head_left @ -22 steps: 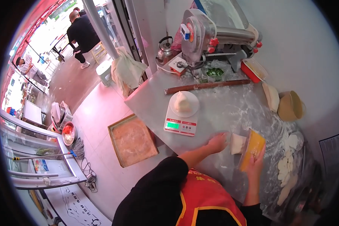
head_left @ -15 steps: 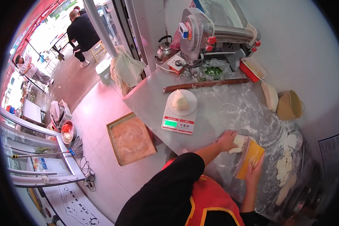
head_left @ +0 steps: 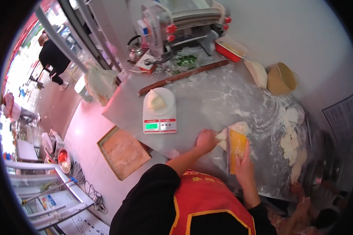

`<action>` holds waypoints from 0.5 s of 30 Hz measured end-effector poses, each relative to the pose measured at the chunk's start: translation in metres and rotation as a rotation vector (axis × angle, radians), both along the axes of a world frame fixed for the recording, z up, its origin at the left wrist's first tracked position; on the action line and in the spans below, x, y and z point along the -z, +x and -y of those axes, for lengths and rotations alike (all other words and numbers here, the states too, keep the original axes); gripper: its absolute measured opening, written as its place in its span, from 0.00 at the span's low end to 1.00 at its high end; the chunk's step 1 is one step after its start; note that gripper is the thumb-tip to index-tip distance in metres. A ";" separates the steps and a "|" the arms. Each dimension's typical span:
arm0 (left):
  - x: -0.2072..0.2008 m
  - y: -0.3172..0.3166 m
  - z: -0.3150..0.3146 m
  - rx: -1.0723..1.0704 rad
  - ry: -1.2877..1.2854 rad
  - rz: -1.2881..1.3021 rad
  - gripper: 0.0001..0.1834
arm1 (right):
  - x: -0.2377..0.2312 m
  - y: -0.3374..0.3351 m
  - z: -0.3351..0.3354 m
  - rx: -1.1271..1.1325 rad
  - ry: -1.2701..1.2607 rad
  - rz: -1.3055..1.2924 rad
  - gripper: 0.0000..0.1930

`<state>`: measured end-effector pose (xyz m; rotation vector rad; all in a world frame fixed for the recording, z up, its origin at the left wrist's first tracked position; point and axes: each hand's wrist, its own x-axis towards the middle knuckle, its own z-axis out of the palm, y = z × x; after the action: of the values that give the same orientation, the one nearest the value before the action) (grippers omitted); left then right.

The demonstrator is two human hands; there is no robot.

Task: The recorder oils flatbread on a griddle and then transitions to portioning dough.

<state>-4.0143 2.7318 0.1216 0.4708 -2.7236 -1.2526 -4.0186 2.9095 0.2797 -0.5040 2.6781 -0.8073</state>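
Observation:
In my right hand (head_left: 244,163) is a dough scraper (head_left: 237,150) with a wide yellow handle and a thin blade along its left side. It stands over a flattened white dough piece (head_left: 240,126), covering part of it. My left hand (head_left: 207,141) is closed on the left end of that dough, which is drawn out narrow toward the fingers. To the far left, a lump of dough (head_left: 156,102) rests on the round pan of a white and red kitchen scale (head_left: 160,124) with a lit green display.
A long wooden rolling pin (head_left: 182,78) lies before a dough-rolling machine (head_left: 184,23). Several small dough pieces (head_left: 289,143) sit on the floured metal table (head_left: 196,113) at right, near another person's hand (head_left: 297,190). A shallow tray (head_left: 123,152) is left of the table.
The view has shifted, so the table appears further left. My left hand now grips a stretched end of the dough, and the scraper stands more upright. A co-worker's hand has appeared at lower right.

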 end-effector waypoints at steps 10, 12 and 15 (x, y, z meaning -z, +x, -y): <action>-0.014 0.008 -0.001 -0.091 0.085 0.081 0.13 | 0.028 0.003 0.014 -0.139 0.035 -0.026 0.37; -0.012 0.012 0.000 -0.097 -0.108 0.012 0.14 | 0.033 0.000 0.025 -0.174 0.037 -0.008 0.37; -0.007 0.006 0.004 -0.113 -0.099 0.102 0.14 | 0.046 -0.010 0.045 -0.203 0.076 -0.008 0.37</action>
<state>-4.0086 2.7283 0.1289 0.6849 -2.7809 -1.0899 -4.0284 2.8649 0.2333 -0.7473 2.5994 -0.6446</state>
